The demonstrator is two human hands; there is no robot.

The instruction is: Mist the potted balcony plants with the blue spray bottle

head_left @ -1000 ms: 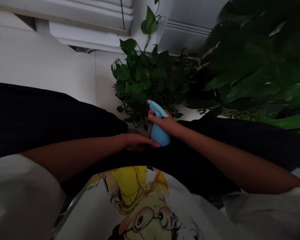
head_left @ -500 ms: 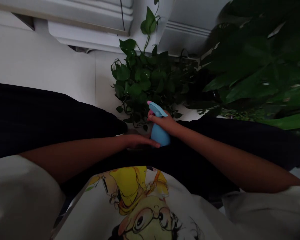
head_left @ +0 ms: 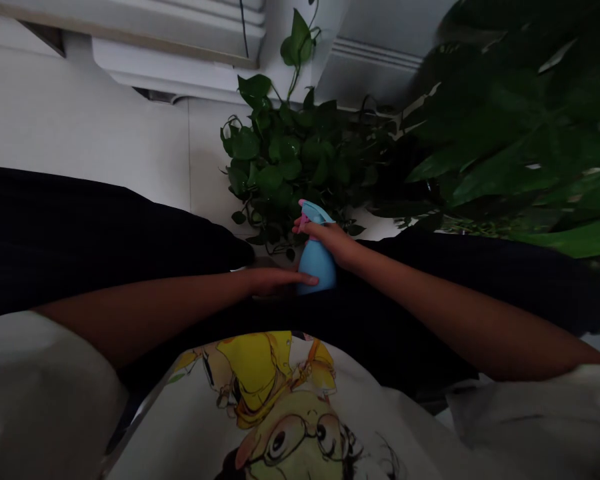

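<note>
A blue spray bottle with a pink nozzle and trigger stands between my knees, tipped slightly toward the upper left. My right hand is closed around its neck, fingers at the trigger. Lower down, my left hand supports the bottle's body, its thumb lying across the front; the other fingers are hidden behind it. Just beyond the nozzle grows a leafy green pothos plant, some of its leaves showing wet spots.
Large dark-leaved plants fill the right side. A white appliance or cabinet stands at the top left above pale floor tiles. My dark-trousered legs spread to both sides.
The spray bottle has turned more upright and shifted slightly left in my hands. My right hand's grip at the neck has tilted with it; my left hand stays at the body.
</note>
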